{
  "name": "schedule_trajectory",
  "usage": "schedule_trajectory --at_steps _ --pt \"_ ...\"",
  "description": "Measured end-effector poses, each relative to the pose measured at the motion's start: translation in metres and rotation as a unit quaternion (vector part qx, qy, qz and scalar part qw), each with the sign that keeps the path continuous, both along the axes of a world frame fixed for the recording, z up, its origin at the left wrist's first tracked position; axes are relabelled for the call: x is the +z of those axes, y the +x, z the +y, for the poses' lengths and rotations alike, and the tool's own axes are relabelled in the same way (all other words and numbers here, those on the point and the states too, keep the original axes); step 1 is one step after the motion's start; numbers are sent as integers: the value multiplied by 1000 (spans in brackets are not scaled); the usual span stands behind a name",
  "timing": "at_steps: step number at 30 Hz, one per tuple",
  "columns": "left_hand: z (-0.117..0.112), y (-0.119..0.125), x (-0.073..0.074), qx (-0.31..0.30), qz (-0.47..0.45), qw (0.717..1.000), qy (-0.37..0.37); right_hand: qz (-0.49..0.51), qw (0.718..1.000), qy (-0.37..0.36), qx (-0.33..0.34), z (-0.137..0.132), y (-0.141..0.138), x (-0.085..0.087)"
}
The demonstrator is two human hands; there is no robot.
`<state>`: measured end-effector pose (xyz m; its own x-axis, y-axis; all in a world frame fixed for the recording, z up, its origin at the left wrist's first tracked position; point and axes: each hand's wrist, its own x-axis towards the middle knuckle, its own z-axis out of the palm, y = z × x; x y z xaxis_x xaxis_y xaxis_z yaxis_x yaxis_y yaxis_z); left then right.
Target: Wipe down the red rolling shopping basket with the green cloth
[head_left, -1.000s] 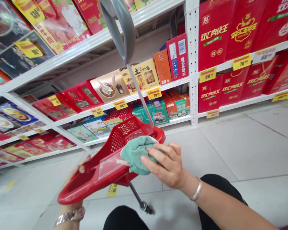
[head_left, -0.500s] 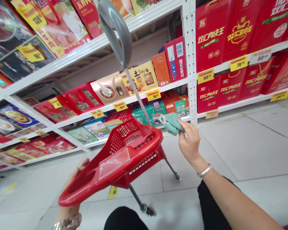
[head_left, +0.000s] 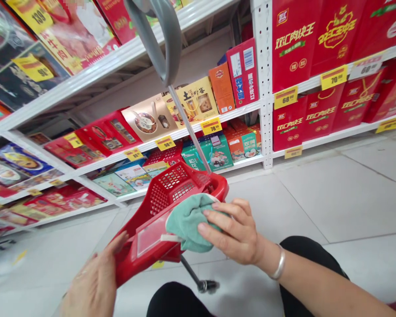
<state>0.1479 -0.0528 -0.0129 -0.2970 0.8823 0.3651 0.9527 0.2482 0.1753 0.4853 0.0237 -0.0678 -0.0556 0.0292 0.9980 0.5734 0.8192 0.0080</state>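
In front of me a red plastic shopping basket (head_left: 125, 264) is tipped over at an angle, its perforated wall facing the shelves. A grey pull handle (head_left: 173, 48) on a metal rod rises from its far end, and a leg with a caster (head_left: 206, 286) reaches down to the floor. My left hand (head_left: 94, 273) is wrapped round the basket's near left end. With my right hand (head_left: 236, 229) I press a folded green cloth (head_left: 194, 220), which has a white loop, against the basket's broad rim. The cloth partly covers the clear label panel (head_left: 148, 240).
White shelving (head_left: 267, 88) runs behind the basket, stacked with boxed goods and yellow price tags. Red gift boxes (head_left: 295, 39) fill the right bay. Grey floor tiles (head_left: 320, 193) lie below, with my dark-clothed knees (head_left: 178, 301) near the basket.
My right hand has brought the green cloth left and down from beside the basket onto its rim. My left hand has shifted from beneath the basket's end up to its side.
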Motion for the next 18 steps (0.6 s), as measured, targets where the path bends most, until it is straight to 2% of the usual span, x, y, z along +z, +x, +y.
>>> schedule_trajectory --at_steps 3,7,11,15,18 --pt "2 10 -4 -3 56 997 -47 17 999 -35 -19 9 8 -4" --pt "5 4 -6 -21 104 994 -13 39 997 -54 -33 23 19 -11" --pt "10 -3 -5 -14 120 993 12 96 988 -108 -53 45 27 -21" --pt "15 -19 -6 5 115 993 19 113 970 -182 -113 71 36 -39" --pt "16 -41 -8 4 101 995 23 159 959 -217 -86 83 41 -47"
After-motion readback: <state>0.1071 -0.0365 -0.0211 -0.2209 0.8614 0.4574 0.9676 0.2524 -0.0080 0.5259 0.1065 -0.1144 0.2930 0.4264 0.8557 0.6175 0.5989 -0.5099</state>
